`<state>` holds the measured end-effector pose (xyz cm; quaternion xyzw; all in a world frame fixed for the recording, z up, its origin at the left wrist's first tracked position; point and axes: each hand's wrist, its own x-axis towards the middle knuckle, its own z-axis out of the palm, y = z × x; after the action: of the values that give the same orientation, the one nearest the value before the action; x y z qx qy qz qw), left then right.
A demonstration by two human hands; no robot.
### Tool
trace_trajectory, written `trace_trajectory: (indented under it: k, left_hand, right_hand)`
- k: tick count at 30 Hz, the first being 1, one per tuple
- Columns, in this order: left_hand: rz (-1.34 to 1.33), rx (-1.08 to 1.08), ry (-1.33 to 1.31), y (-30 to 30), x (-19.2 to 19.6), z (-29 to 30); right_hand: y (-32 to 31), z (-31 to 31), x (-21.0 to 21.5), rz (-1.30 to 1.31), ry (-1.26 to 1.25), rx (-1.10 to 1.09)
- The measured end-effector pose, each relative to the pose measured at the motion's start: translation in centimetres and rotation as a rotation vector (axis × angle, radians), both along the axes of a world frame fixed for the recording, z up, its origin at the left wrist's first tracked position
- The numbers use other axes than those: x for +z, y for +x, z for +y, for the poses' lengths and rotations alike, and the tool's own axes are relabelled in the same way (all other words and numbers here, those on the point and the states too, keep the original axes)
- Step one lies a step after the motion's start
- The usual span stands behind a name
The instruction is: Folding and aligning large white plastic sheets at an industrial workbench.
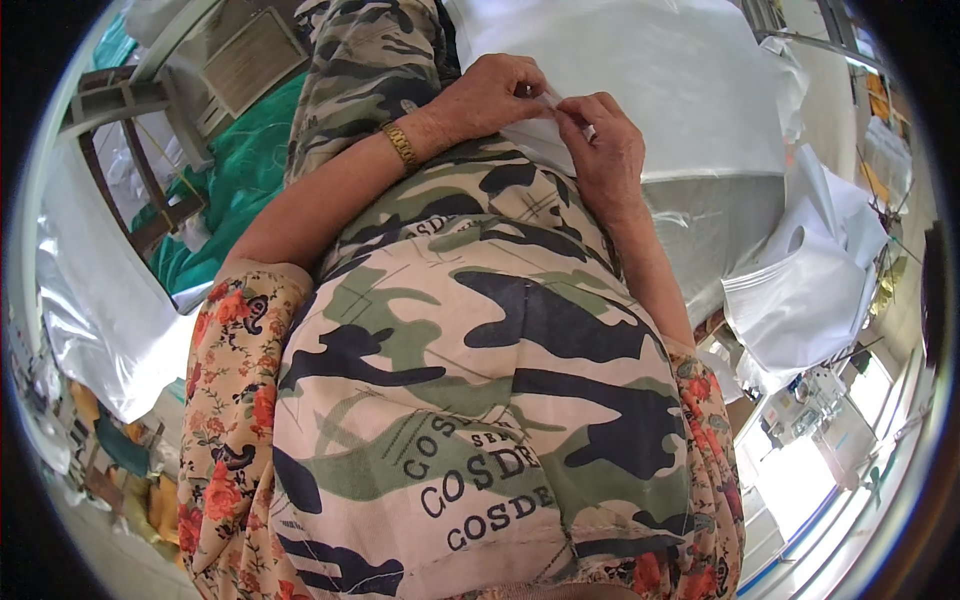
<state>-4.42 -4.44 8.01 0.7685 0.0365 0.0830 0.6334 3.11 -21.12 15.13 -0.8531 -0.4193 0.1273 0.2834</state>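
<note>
My left hand [492, 97] and my right hand [608, 150] meet in front of my camouflage-patterned apron, over the near left edge of a large glossy white sheet [650, 80]. Fingers and thumbs on both hands are pinched together. A thin, whitish, see-through strip [549, 104] stretches across the small gap between them, with an end in each pinch. It is too small for me to tell its kind. A gold-coloured watch [400, 145] circles my left wrist.
White sheets [800, 290] hang in folds on the right, beside a grey sheet-covered side [715, 225]. To the left lie green cloth [245, 175] and a brown frame [180, 205]. Another shiny white sheet [100, 290] drapes at the far left.
</note>
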Motion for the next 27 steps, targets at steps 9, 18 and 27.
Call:
trace_trajectory:
  k: [9,18,27]
  left_hand:
    - [-0.064,-0.043,0.008,-0.1,0.0,-0.3]
    - [-0.236,-0.048,0.189,-0.2,1.2,-1.2]
    - [-0.400,0.004,0.520,-0.4,2.3,-2.5]
  right_hand:
    - [0.7,0.2,1.6,-0.075,-0.159,0.108]
    - [0.2,0.7,2.7,-0.158,-0.341,0.098]
    - [-0.2,-0.8,2.3,0.031,-0.240,-0.078]
